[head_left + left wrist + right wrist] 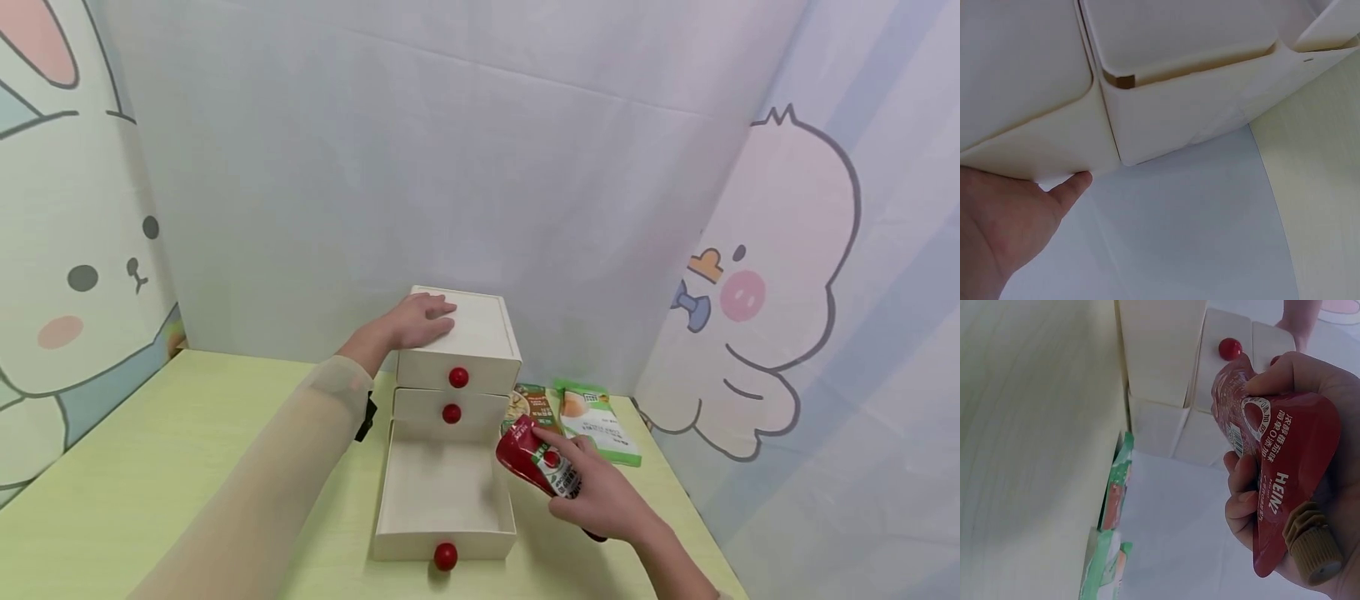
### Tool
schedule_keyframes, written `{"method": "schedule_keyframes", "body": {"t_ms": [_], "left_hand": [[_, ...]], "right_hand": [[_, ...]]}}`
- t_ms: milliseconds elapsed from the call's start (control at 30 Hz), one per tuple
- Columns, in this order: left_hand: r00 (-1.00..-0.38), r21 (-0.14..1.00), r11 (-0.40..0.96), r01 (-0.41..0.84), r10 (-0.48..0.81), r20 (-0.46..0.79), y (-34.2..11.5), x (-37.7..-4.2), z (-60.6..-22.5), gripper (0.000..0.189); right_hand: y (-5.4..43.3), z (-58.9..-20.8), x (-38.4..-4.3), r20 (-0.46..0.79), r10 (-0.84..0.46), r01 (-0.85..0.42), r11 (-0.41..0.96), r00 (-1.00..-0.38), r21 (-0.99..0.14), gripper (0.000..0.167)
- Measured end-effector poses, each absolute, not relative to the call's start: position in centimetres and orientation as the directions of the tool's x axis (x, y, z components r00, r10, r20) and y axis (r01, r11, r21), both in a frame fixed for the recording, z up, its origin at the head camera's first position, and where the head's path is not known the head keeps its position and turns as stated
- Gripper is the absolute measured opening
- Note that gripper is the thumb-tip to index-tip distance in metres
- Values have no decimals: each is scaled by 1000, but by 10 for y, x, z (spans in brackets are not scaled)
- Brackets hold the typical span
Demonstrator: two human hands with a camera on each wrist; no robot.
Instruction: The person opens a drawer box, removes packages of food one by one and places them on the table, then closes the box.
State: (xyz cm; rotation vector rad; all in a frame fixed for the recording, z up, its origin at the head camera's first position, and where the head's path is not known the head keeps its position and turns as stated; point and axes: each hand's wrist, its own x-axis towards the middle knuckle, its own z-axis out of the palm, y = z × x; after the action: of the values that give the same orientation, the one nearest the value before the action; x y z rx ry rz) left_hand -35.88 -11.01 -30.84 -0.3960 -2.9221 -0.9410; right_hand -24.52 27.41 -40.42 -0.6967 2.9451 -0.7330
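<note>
My right hand (600, 492) grips a red Heinz ketchup pouch (1288, 456), its brown screw cap (1315, 547) near the heel of the palm in the right wrist view. The pouch is to the right of the pulled-out bottom drawer (442, 483) of a white drawer unit (480, 321). That drawer has a red knob (446, 557) and a bare inside. On top of the unit rests my left hand (416, 321), fingers spread over its left part. In the left wrist view the thumb lies along the unit's edge.
Right of the unit lie a green and brown food packet (534, 402), partly behind the pouch, and a green and white packet (600, 425). The two upper drawers, with red knobs (458, 377), are pushed in. A pale curtain (465, 167) hangs behind the yellow-green table (247, 400).
</note>
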Motion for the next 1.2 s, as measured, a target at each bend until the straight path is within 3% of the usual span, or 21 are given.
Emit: {"method": "schedule_keyframes", "body": {"t_ms": [700,1200], "left_hand": [[-968,585,772,249,215,128,-110,-361,-311,60],[-970,590,771,242,213,120,-109,-361,-310,61]], "right_hand": [[287,-452,-290,-12,-359,-320,846,-933,-427,90],[283,-454,-294,29,-353,-342,877,-935,-339,96]]}}
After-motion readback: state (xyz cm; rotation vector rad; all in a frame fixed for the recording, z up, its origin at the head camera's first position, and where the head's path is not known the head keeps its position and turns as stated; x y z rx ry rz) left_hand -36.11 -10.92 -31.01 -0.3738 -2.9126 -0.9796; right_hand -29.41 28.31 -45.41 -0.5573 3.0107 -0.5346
